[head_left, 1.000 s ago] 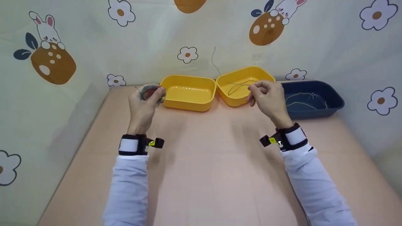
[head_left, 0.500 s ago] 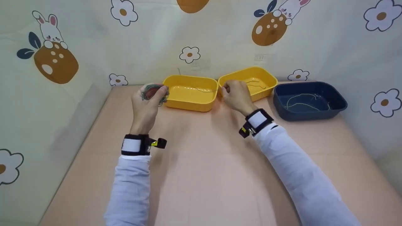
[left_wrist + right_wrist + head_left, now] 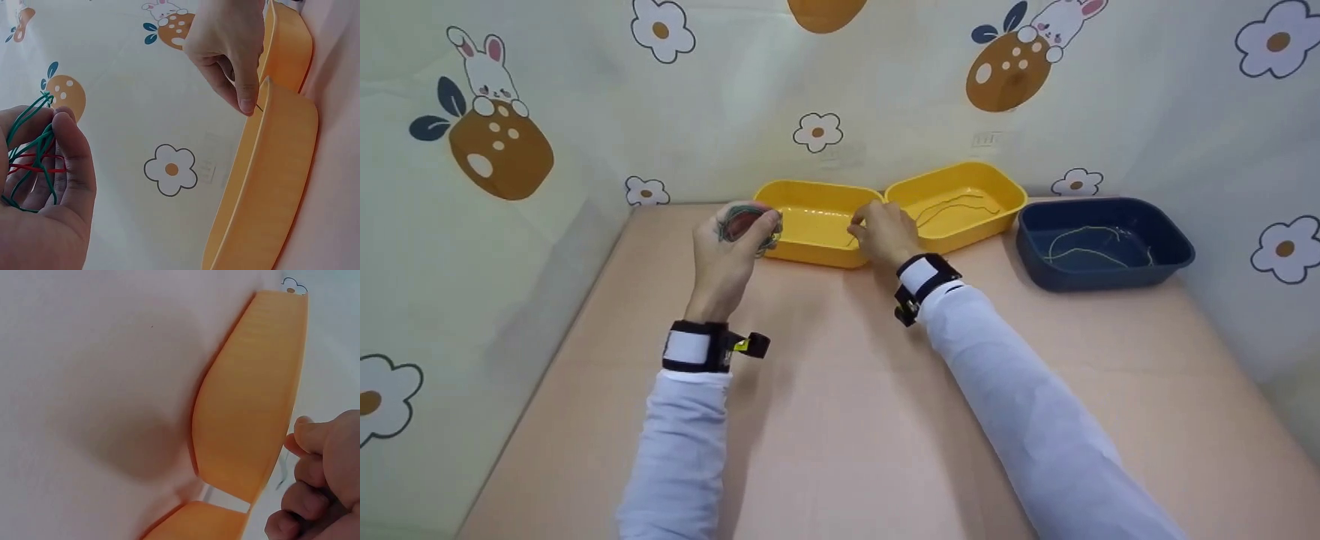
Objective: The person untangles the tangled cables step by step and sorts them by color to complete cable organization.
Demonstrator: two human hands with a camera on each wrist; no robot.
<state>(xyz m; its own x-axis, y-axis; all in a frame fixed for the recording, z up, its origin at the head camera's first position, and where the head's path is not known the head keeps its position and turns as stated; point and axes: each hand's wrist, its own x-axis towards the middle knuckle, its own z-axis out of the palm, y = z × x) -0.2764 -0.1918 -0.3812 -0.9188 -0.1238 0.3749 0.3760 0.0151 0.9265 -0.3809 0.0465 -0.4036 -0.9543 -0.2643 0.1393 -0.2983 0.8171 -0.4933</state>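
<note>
In the head view my left hand [image 3: 727, 251] holds a looped bundle of thin cords [image 3: 750, 226] left of the left yellow bin [image 3: 814, 256]. The left wrist view shows green and red cords [image 3: 42, 140] between its thumb and fingers. My right hand [image 3: 887, 234] is over the right end of that bin, thumb and index finger pinched together. A short dark bit of string [image 3: 259, 107] sticks out from its fingertips at the rim. Thin strings [image 3: 956, 204] lie in the right yellow bin [image 3: 960, 238].
A dark blue bin [image 3: 1102, 279] with pale yellow strings [image 3: 1084, 250] stands at the right. All the bins line the table's back edge before a patterned wall cloth [image 3: 720, 112]. The peach tabletop [image 3: 840, 390] stretches in front.
My right hand has moved left from over the right yellow bin to the left one, drawing a string along. The left hand keeps its hold on the bundle.
</note>
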